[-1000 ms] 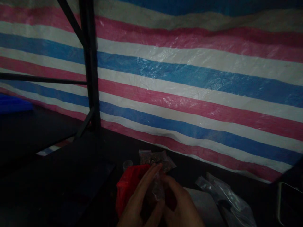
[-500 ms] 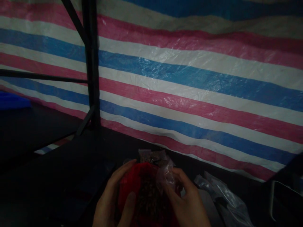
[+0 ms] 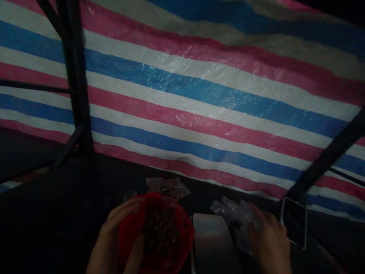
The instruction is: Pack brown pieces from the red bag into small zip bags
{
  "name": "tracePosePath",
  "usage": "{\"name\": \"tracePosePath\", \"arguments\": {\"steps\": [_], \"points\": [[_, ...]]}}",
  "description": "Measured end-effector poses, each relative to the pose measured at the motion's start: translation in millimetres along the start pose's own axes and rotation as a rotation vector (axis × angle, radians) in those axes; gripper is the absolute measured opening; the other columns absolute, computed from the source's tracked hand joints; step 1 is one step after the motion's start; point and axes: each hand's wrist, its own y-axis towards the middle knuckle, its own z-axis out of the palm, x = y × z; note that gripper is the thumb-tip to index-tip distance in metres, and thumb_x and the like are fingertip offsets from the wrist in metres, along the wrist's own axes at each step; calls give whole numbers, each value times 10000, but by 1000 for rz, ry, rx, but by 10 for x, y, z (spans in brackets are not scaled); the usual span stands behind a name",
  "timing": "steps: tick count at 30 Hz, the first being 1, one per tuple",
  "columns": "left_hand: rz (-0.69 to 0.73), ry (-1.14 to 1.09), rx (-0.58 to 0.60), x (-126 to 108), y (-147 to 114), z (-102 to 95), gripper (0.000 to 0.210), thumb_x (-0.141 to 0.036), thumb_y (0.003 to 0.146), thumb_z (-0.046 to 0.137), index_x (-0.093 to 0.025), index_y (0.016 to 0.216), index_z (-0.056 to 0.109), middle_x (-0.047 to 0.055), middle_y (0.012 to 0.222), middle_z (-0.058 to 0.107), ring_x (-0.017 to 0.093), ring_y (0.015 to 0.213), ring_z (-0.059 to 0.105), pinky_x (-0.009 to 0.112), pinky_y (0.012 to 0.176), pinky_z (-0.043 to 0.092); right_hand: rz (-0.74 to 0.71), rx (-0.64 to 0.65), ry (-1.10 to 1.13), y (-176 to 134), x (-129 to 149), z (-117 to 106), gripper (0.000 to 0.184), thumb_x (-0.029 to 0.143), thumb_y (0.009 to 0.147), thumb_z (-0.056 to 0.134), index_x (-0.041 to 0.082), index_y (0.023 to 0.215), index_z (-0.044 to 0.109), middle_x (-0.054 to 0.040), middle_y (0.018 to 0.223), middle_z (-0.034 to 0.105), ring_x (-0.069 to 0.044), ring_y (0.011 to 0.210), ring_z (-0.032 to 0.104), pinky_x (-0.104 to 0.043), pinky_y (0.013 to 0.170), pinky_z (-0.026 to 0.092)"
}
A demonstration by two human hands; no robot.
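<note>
My left hand (image 3: 115, 232) is curled round the left side of an open red plastic bag (image 3: 185, 238), its thumb over the rim. Small brown bits (image 3: 161, 228), too dark to name, fill the bag. At the right, my right hand (image 3: 269, 236) is closed on a clear plastic bag (image 3: 252, 217), among other crumpled clear bags (image 3: 225, 209) on the dark table. This hand is slightly blurred, and some of its fingertips are hidden. Behind the red bag lie small clear packets (image 3: 168, 187) with brown contents.
A flat, pale-edged device (image 3: 212, 236) lies between the red bag and the clear bags. A phone-like slab (image 3: 295, 222) rests beyond my right hand. A small clear cup or lid (image 3: 130, 195) sits behind the red bag. Dark frame posts (image 3: 78, 83) stand before a striped plastic sheet (image 3: 199, 114).
My right hand has moved right, away from the red bag to the clear bags, taking a clear bag with it. My left hand stays on the red bag. The view has turned right.
</note>
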Motion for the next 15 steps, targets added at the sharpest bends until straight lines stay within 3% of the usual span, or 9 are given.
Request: {"name": "tracePosePath", "arguments": {"steps": [2,5,7,11,13,15], "points": [[37,24,30,5,-10,30,343,-296,953,656,-338,1292,639,28,1362,679,278,1262,646,447,1134,518,-10,147,-34,-78,5,240,536,189,947,397,256,1361,731,-179,1224,750,-374,1044,714,-490,838,550],[66,34,24,35,-17,58,358,-288,968,624,-341,1322,628,35,1370,684,283,1285,639,451,1138,519,-17,152,-45,-154,19,512,539,154,960,381,279,1350,731,-165,1287,739,-373,1151,690,-507,900,534],[105,63,50,60,-19,61,381,-267,972,611,-357,1342,617,21,1370,687,262,1300,636,405,1139,515,-10,153,-26,-150,-3,568,544,173,972,378,300,1389,705,-159,1309,731,-378,1163,684,-527,913,527],[98,53,40,66,-13,59,381,-239,961,631,-352,1325,620,15,1367,670,247,1293,623,385,1135,497,56,79,-11,-64,75,420,629,190,948,419,240,1562,546,-193,1435,656,-416,1252,637,-598,972,497],[89,49,18,41,-9,73,358,-246,960,632,-345,1304,632,17,1341,676,257,1259,631,401,1107,507,59,25,-5,-17,281,285,692,168,902,477,202,1592,503,-202,1521,591,-428,1328,592,-609,1017,478],[95,65,11,20,-11,91,329,-255,971,607,-355,1282,646,14,1297,696,264,1236,641,408,1073,519,-10,51,41,30,600,163,676,162,896,503,240,1566,541,-168,1553,579,-418,1374,566,-600,1058,465]]}}
